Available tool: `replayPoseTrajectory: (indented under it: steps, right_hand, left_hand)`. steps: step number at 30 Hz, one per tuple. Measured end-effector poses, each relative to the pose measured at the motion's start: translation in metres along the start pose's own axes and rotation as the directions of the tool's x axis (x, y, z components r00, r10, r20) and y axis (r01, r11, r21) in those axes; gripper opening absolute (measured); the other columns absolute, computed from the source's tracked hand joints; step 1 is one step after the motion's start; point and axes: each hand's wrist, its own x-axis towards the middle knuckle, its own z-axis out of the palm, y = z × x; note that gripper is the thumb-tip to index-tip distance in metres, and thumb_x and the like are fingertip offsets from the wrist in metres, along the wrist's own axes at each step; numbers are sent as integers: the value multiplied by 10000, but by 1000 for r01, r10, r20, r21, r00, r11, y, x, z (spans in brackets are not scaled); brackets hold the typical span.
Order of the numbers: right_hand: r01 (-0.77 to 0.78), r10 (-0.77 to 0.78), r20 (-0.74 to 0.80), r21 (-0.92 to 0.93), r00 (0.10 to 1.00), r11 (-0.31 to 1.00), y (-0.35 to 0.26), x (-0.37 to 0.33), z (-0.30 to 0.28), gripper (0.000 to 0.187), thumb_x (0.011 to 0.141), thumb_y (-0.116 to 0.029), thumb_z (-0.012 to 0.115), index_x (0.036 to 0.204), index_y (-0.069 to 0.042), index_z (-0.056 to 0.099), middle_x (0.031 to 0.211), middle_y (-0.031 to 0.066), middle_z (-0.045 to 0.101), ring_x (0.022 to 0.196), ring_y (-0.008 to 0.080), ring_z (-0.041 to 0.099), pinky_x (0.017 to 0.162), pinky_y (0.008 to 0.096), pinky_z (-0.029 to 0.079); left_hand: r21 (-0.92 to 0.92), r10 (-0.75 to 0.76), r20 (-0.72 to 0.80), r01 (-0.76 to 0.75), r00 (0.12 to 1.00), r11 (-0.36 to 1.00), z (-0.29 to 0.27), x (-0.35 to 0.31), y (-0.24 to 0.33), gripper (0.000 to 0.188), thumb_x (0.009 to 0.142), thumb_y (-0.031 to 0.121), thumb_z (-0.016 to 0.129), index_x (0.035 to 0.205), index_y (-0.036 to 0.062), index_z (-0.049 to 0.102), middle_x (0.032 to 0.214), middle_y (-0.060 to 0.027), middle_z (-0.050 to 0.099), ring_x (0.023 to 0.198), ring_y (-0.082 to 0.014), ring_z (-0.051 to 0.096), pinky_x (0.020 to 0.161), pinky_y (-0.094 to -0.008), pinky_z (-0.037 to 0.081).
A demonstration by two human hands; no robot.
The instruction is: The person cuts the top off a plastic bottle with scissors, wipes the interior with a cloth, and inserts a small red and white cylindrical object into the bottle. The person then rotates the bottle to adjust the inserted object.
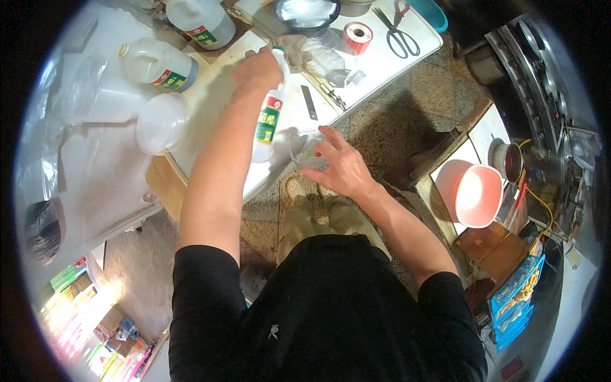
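Observation:
My left hand is closed round the upper part of a white plastic bottle with a green cap and a green label. The bottle is over the white table, its base toward me. At the table's near edge, my right hand holds a clear, see-through plastic container between thumb and fingers; its exact shape is hard to make out. A dark flat blade lies on the table between the bottle and the table's right edge.
Two large jugs stand at the far left, near a round clear tub. Farther back lie a tape roll, scissors and clear plastic packaging. A pink basin sits on a surface at right.

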Motion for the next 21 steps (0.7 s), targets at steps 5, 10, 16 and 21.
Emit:
replayPoseTrajectory:
  steps: [5,10,16,21]
  right_hand:
    - [-3,4,-33,18,999,1000,0,-9,-14,577,744,-364,931,1157,-56,671,1480,268,520,1222,477,638,949,517,595]
    - [36,-39,30,70,999,997,-22,3,-27,925,731,-324,951,1501,-108,486,1502,235,514,1307,428,597,1051,489,555]
    - [174,-218,260,184,940,967,-76,29,6,1156,683,-262,990,1622,-75,344,1544,197,499,1407,358,522,1172,456,457]
    - [201,-320,400,312,859,929,-148,37,54,1213,678,-301,1001,1638,-58,300,1534,193,505,1409,342,507,1203,484,415]
  left_hand:
    - [-30,22,59,-20,998,999,-7,-17,-51,632,841,280,710,1429,84,583,1437,-203,583,1303,-350,623,1069,-458,523]
    - [-417,-75,-258,-41,963,908,-39,-107,-134,664,821,298,739,1421,67,575,1369,-228,651,1222,-365,669,1039,-441,523]
    - [-747,-499,-559,-142,662,649,-53,-253,-269,554,863,55,710,1396,22,565,1244,-171,709,1155,-280,684,976,-400,552]
    - [-814,-746,-521,-504,415,288,-77,-393,-344,503,917,25,743,1385,59,564,1241,-98,673,1136,-202,661,983,-376,553]
